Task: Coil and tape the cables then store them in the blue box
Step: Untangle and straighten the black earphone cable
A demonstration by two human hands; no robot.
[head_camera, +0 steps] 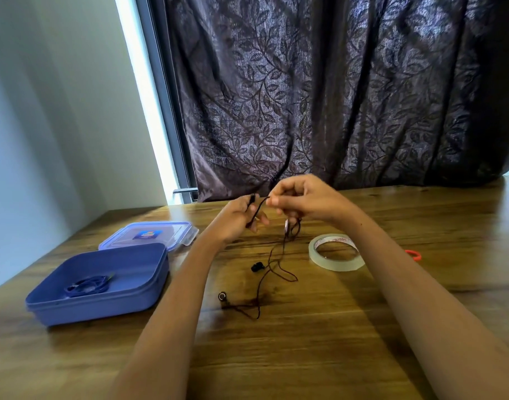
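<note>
At the left of the wooden desk (305,342) sat the open blue plastic box (103,307), a coiled blue cable (88,285) already inside and its clear-topped lid (149,235) just behind. Over the middle, the left grip (236,217) pinched the plug end of the thin black earphone cable (287,235) and the right grip (302,200) pinched it just beside, slack and earbuds trailing on the desk. It looked light, limp and springy, best held at the gathered loops; the clear tape roll (335,252) lay to the right.

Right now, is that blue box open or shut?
Open. The blue box has its lid off, lying on the table behind it; a coiled blue cable shows inside.
</note>
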